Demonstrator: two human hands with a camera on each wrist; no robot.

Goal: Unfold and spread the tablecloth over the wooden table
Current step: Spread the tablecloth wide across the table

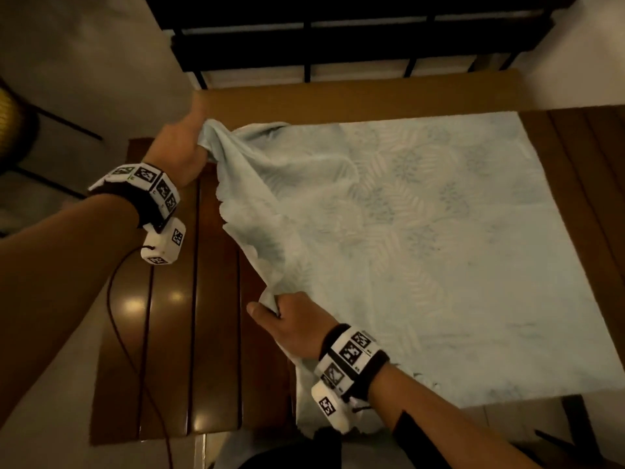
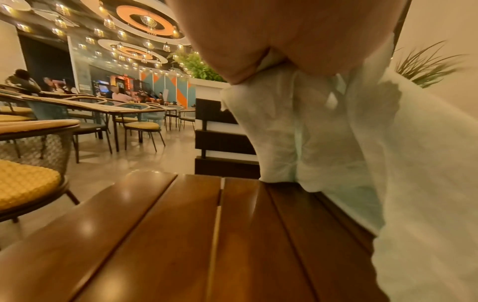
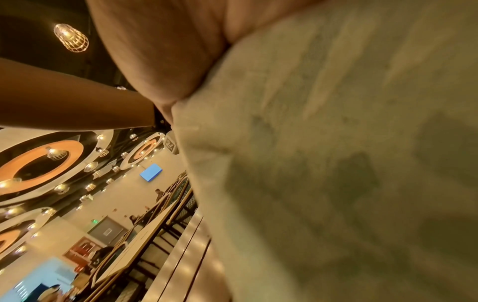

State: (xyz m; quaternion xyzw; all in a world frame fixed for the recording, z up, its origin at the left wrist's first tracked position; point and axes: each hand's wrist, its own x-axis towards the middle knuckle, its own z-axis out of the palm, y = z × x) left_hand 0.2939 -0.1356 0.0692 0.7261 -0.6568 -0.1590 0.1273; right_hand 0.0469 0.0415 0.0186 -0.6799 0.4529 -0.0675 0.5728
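Note:
A pale blue tablecloth [image 1: 422, 238] with a faint leaf pattern lies over the right part of the wooden slatted table [image 1: 182, 333]. Its left side is lifted off the wood. My left hand [image 1: 184, 147] grips the cloth's far left corner above the table's far edge. My right hand [image 1: 287, 319] grips the near left edge, bunched in its fingers. In the left wrist view the cloth [image 2: 323, 132] hangs from my left hand [image 2: 258, 45] over the table slats [image 2: 181, 235]. The right wrist view is filled by cloth [image 3: 336, 163] under my right hand [image 3: 168, 51].
A dark slatted bench back [image 1: 338, 38] stands beyond the table. A chair with a yellow cushion [image 2: 26, 183] is at the left, with more tables and chairs [image 2: 116, 114] behind. A thin dark cable [image 1: 125, 333] hangs from my left wrist over the bare left slats.

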